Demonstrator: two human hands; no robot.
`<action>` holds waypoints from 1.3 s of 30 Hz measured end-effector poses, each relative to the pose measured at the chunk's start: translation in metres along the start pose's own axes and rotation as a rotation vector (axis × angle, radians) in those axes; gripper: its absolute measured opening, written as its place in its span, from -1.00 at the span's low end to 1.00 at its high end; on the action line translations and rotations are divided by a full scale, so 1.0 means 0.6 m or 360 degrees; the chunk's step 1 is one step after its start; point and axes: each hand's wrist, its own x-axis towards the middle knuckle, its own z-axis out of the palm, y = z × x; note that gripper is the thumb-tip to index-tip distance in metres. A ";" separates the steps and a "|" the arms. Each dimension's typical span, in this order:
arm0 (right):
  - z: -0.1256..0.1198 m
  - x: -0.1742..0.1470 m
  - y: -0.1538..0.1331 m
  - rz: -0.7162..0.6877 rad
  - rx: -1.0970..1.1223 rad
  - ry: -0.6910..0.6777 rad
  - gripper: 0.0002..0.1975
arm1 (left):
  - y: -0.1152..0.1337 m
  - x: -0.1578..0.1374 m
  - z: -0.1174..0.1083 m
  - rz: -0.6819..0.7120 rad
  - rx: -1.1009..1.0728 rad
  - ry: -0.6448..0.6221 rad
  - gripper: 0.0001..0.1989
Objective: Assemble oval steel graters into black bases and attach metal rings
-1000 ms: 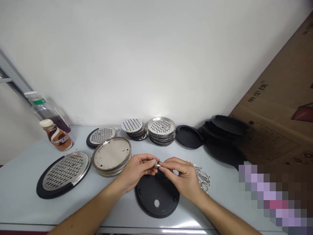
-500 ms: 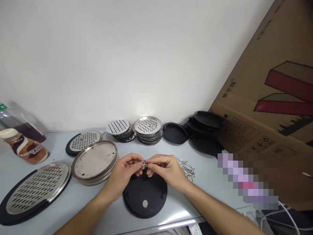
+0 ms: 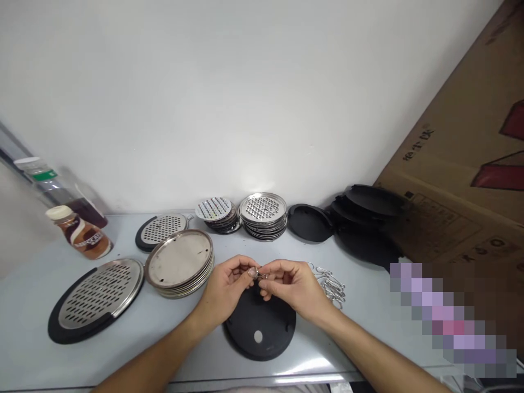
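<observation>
Left hand and right hand meet fingertip to fingertip, both pinched shut on small metal clip held between them, equally near. Clip's axis unclear. Black round base lies directly beneath hands on desk; clip pile just beyond right hand.

A small assembly workshop: stacked metal discs, cardboard box.
</observation>
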 end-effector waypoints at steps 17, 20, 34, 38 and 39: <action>-0.001 -0.013 0.000 -0.1051 -0.0851 0.0122 -0.79 | -0.002 -0.003 -0.004 0.0002 -0.0057 -0.0040 -0.90; -0.003 -0.013 -0.006 -0.1036 -0.0835 0.0046 -0.78 | 0.001 -0.004 -0.006 0.0009 -0.0015 -0.0036 -0.89; -0.016 -0.013 -0.012 -0.1257 -0.1010 -0.0052 -0.71 | 0.007 -0.006 -0.001 0.0134 0.0080 -0.0038 -0.89; -0.020 -0.010 -0.014 -0.1343 -0.1052 -0.0052 -0.70 | 0.004 -0.004 -0.007 0.0264 0.0256 0.0032 -0.87; -0.021 -0.009 -0.014 -0.1355 -0.1074 -0.0030 -0.70 | 0.004 -0.002 -0.011 0.0285 0.0311 0.0068 -0.87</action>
